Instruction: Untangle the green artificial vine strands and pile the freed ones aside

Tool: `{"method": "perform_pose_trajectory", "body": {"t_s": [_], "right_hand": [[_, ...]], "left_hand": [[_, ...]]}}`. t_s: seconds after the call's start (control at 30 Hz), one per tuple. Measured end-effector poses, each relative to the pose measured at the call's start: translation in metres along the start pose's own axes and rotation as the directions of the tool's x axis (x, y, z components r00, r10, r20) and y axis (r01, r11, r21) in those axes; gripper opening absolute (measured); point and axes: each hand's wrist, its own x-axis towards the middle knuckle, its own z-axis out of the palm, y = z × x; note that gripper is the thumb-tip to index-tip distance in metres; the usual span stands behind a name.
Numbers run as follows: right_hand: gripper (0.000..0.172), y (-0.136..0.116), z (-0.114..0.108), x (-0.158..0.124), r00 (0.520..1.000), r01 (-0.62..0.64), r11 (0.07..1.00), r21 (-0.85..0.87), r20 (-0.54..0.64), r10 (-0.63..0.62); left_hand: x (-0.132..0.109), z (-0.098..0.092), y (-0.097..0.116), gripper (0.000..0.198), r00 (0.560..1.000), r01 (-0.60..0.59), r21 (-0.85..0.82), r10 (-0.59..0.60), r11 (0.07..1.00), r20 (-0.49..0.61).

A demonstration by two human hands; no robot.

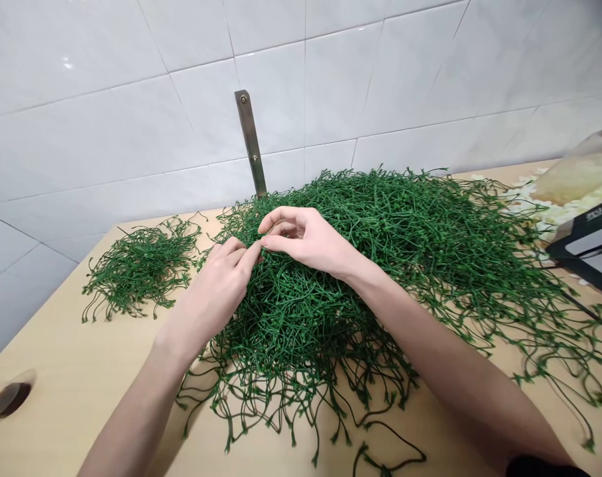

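Observation:
A large heap of thin green artificial plant stems (380, 218), with small budded tips, spreads over the table under both hands. My left hand (226, 268) is over the heap's left side, its fingers curled and its thumb and forefinger pinched together. Just right of it, my right hand (308, 242) has its fingers bent inward, thumb against the left fingertips. Whatever sits between the fingertips is too small or hidden to name. A smaller pile of green stems (142, 268) lies apart on the left.
The light wooden table (82, 377) meets a white tiled wall (331, 79). A metal strip (251, 142) is upright against the wall behind the heap. On the right are white petals (540, 199), a bottle-like container (577, 165) and a black-framed object (592, 242). A dark oval (7, 401) marks the lower left.

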Motion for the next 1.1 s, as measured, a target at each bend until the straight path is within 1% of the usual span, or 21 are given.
{"method": "perform_pose_trajectory", "body": {"t_s": [0.17, 0.23, 0.37, 0.5, 0.67, 0.73, 0.83, 0.97, 1.1], "right_hand": [[0.009, 0.0, -0.001, 0.001, 1.0, -0.022, 0.998, 0.055, 0.009, 0.021], [0.009, 0.0, -0.001, 0.001, 1.0, -0.025, 0.996, 0.086, 0.009, 0.025], [0.015, 0.0, -0.001, 0.001, 1.0, 0.01, 0.994, 0.105, -0.007, -0.009], [0.013, 0.002, -0.002, 0.001, 0.999, 0.051, 0.992, 0.112, -0.004, -0.051], [0.007, 0.004, 0.003, 0.001, 0.993, 0.101, 0.995, 0.013, -0.065, -0.1], [0.006, 0.003, 0.005, 0.001, 0.991, 0.112, 0.993, -0.029, -0.071, -0.113], [0.007, 0.002, 0.006, 0.0, 0.987, 0.155, 0.987, -0.047, -0.041, -0.157], [0.014, 0.006, 0.003, 0.002, 0.974, 0.227, 0.973, -0.043, 0.033, -0.226], [0.022, 0.012, 0.0, 0.004, 0.956, 0.28, 0.96, -0.008, 0.09, -0.278]], "left_hand": [[0.0, 0.0, -0.001, 0.039, 0.995, 0.004, 0.02, -0.002, 1.0, -0.1], [0.001, 0.001, -0.001, 0.038, 0.993, 0.005, 0.036, -0.001, 0.999, -0.121], [0.002, 0.002, 0.0, 0.04, 0.991, 0.012, 0.07, -0.003, 0.997, -0.132], [0.002, 0.002, 0.0, 0.041, 0.991, 0.016, 0.075, -0.005, 0.997, -0.137], [0.001, 0.001, 0.002, 0.042, 0.994, -0.016, 0.065, 0.023, 0.998, -0.108], [0.001, 0.0, 0.002, 0.043, 0.995, -0.019, 0.051, 0.024, 0.999, -0.102], [0.002, 0.001, 0.002, 0.045, 0.996, -0.016, 0.022, 0.018, 1.0, -0.087], [0.001, 0.002, 0.001, 0.047, 0.997, 0.01, -0.013, -0.011, 1.0, -0.073], [0.001, 0.002, 0.001, 0.043, 0.995, 0.045, -0.051, -0.049, 0.998, -0.083]]}}
